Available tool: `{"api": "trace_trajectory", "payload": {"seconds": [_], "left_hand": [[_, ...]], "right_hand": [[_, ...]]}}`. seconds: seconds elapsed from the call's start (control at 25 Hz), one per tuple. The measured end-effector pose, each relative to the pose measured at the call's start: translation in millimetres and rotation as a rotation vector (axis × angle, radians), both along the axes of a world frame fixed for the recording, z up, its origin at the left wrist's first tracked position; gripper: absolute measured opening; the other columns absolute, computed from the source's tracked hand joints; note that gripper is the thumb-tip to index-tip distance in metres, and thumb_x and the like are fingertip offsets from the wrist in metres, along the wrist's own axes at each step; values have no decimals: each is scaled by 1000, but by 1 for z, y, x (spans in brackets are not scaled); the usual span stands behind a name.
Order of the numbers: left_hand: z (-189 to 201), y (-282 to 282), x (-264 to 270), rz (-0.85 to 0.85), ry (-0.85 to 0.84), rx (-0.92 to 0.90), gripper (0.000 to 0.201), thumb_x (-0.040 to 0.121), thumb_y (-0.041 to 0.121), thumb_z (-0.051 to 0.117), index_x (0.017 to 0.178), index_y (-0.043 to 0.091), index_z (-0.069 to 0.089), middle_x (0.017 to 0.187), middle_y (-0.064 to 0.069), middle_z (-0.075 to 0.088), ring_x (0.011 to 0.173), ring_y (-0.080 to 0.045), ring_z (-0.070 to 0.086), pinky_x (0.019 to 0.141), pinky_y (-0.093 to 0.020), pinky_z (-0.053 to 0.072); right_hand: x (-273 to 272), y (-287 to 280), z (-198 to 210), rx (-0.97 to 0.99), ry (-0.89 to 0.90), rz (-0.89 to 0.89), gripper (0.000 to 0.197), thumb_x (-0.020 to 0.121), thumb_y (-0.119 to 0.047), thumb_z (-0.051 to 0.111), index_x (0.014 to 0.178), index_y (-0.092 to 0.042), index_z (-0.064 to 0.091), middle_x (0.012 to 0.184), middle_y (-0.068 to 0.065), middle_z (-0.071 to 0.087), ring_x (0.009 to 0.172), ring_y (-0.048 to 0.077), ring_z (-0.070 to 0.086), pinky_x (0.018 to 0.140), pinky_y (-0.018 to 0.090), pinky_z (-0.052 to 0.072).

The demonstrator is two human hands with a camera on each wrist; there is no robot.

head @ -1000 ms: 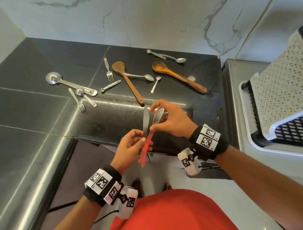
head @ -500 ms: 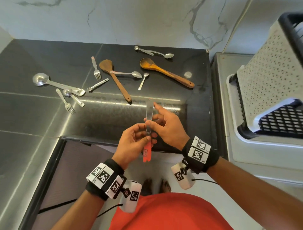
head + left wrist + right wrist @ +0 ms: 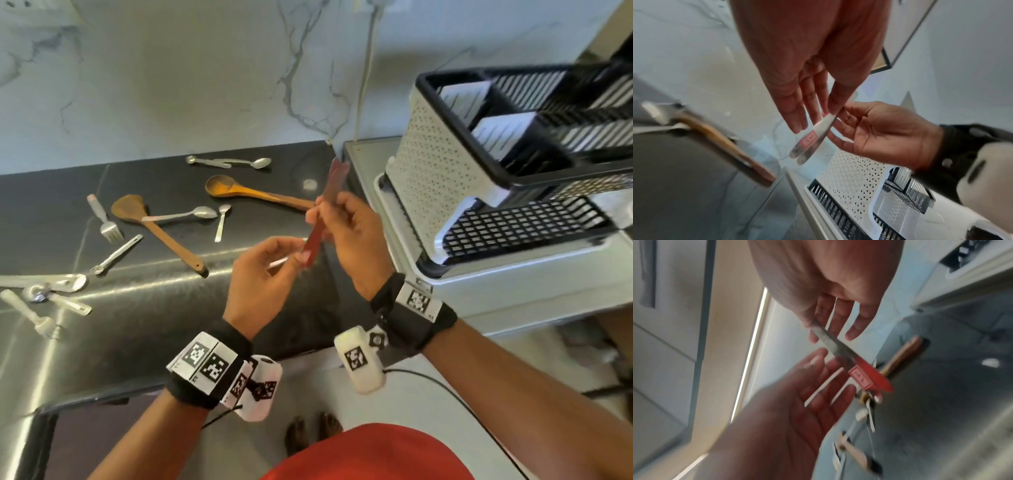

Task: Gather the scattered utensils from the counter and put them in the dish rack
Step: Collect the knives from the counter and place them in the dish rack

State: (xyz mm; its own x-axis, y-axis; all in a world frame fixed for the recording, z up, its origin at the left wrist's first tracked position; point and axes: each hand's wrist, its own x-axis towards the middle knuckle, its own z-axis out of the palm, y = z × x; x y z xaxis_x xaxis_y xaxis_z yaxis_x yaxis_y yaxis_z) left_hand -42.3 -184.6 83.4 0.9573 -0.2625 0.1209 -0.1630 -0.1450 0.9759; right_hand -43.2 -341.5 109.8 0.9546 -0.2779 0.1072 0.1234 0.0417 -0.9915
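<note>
A red-handled utensil (image 3: pixel 323 209) with a steel end is pinched in the fingers of the right hand (image 3: pixel 349 240), above the surface (image 3: pixel 164 308) beside the dish rack (image 3: pixel 479 192). The left hand (image 3: pixel 263 274) is loosely spread just below, its fingertips near the red end.

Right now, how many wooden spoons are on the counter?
2. A light one lies near the wall, a dark one lies left of it; none seems hidden.

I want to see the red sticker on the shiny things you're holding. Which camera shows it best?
The left wrist view: the sticker faces the camera, fairly sharp. The right wrist view shows it blurred, beside a red handle. In the head view I cannot make it out.
</note>
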Motion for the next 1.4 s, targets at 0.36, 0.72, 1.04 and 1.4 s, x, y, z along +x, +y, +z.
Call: {"api": "trace_trajectory", "payload": {"seconds": [0.36, 0.72, 1.04, 1.4], "left_hand": [[42, -101, 46, -205, -208, 71, 14, 90, 12, 68, 94, 24, 73, 93, 7, 76, 89, -14, 71, 76, -33, 60], [75, -224, 40, -249, -331, 86, 26, 89, 26, 69, 114, 25, 65, 130, 10, 57, 124, -8, 54, 99, -40, 51], [65, -251, 31, -203, -372, 275, 45, 75, 57, 68, 114, 33, 65, 142, 7, 45, 136, -13, 43, 108, -49, 43], [65, -260, 30, -180, -331, 253, 45, 72, 56, 70, 106, 27, 67, 136, 8, 45, 132, -11, 44, 107, -35, 42]], "right_hand": [[-25, -168, 134, -1018, -79, -56, 20, 103, -19, 50, 114, -18, 67, 78, -4, 62, 64, 1, 52, 62, 10, 42], [-5, -334, 177, -1901, 208, 464, 30, 101, -33, 49, 124, -26, 67, 99, -9, 52, 86, 10, 51, 76, 30, 43], [37, -313, 149, -2029, 24, 877, 26, 98, -31, 54, 121, -31, 67, 108, -6, 69, 101, 16, 64, 88, 30, 51], [40, -326, 150, -1825, 138, 961, 33, 99, -37, 55, 126, -23, 66, 101, -11, 67, 85, 2, 58, 84, 19, 47]]}}
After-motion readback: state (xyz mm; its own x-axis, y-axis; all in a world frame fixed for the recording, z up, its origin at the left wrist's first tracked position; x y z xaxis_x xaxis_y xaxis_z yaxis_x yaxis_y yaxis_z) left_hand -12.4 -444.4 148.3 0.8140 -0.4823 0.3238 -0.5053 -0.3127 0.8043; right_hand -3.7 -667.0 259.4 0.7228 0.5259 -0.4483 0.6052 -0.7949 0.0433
